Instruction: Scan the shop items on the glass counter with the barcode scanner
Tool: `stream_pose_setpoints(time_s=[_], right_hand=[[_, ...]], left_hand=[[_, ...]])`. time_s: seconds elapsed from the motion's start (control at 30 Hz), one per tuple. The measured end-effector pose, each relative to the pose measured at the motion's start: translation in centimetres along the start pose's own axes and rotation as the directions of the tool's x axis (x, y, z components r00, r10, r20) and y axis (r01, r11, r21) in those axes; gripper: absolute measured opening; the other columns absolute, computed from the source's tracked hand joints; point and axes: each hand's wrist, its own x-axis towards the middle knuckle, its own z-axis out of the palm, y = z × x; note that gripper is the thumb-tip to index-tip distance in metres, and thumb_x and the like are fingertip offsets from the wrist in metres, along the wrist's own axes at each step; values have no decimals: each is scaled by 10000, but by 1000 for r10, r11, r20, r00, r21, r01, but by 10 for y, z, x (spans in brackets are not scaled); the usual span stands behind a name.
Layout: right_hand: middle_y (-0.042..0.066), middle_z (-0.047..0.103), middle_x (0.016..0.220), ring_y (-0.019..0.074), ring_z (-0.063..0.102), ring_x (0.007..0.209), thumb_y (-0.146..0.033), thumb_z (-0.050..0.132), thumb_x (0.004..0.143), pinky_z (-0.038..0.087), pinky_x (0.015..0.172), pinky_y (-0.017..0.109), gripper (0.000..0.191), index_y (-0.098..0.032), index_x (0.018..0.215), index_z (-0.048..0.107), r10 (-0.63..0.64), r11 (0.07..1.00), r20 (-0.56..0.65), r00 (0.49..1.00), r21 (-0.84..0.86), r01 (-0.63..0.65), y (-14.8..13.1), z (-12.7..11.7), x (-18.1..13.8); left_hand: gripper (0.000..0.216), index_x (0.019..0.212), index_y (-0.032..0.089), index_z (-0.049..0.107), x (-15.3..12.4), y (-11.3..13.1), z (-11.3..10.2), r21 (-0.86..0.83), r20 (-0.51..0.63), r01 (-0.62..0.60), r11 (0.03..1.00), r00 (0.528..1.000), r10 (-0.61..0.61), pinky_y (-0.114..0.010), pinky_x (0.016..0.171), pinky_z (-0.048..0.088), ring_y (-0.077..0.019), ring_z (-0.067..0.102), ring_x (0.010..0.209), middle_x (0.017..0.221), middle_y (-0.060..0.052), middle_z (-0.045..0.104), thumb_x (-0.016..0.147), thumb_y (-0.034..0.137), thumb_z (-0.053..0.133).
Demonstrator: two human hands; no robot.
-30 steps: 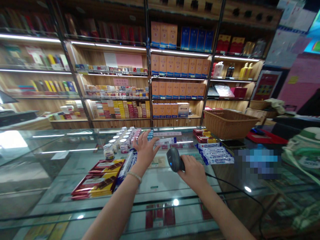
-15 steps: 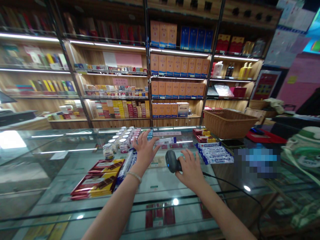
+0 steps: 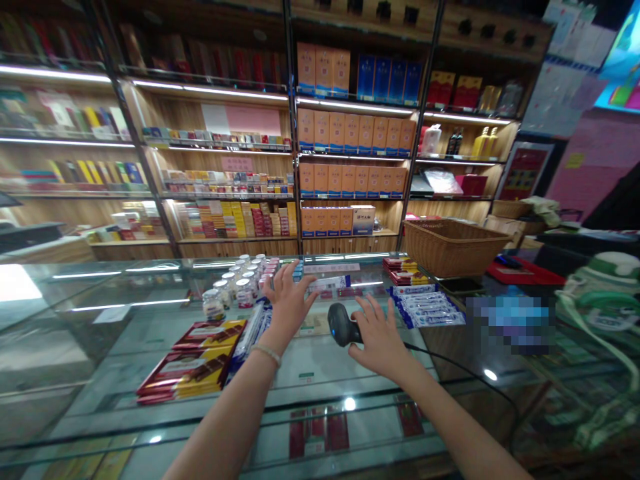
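My left hand (image 3: 289,300), a bracelet at its wrist, has the left end of a blue-and-white wrapped snack bar (image 3: 330,283) between thumb and fingers. A barcode patch shows on the wrapper. My right hand (image 3: 377,333) is wrapped round a dark barcode scanner (image 3: 340,325) with a small blue light; its head points left, apart from the bar. Left of my left hand lie more blue-and-white bars (image 3: 250,333) and red-and-yellow chocolate packs (image 3: 195,360). Similar blue bars (image 3: 425,307) are spread to the right of my right hand.
Small white-lidded jars (image 3: 235,283) stand in rows on the glass counter (image 3: 280,413). A wicker basket (image 3: 453,247) and more chocolate packs (image 3: 405,270) are at the back right. The scanner's cable (image 3: 465,370) trails right, towards a green-and-white bottle (image 3: 605,293).
The view has shifted slightly, so most things sit a little further left. Both hands keep nearly the same pose, with the bar and scanner still in them.
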Motion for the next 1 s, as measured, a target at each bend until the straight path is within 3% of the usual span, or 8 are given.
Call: stream_pose_setpoints(time_s=[0.43, 0.67, 0.8, 1.0], right_hand=[[121, 277, 1688, 353, 163, 1574, -542, 639, 858, 35, 1235, 700, 695, -250, 1471, 487, -96, 995, 22, 995, -30, 97, 14, -18, 2], [92, 221, 1712, 361, 161, 1567, -533, 568, 957, 82, 1229, 674, 615, -321, 1524, 462, -64, 989, -155, 986, -139, 43, 25, -33, 43], [100, 241, 1703, 360, 159, 1564, -532, 586, 958, 37, 1226, 671, 633, -342, 1543, 438, -103, 983, -198, 975, -172, 68, 32, -33, 68], [108, 273, 1690, 358, 160, 1562, -470, 695, 906, 16, 1227, 651, 593, -340, 1462, 534, -206, 965, -221, 953, -204, 162, 37, -20, 87]], left_hand=[[243, 1092, 339, 750, 0, -2, 4, 7, -8, -3, 1000, 1000, 3, -660, 1196, 142, -367, 362, 1457, 1569, -101, 451, 852, 379, 749], [230, 1083, 339, 753, 0, -3, 4, 18, -14, -5, 1000, 1000, 6, -660, 1194, 138, -368, 367, 1453, 1561, -106, 460, 862, 403, 741], [238, 1080, 339, 754, 1, -3, 3, 32, -10, -11, 999, 1000, 11, -651, 1190, 149, -366, 370, 1449, 1557, -106, 465, 849, 397, 758], [241, 1098, 338, 749, 0, -3, 3, 27, 5, -15, 1000, 1000, 15, -672, 1179, 149, -372, 357, 1459, 1563, -119, 456, 862, 383, 743]])
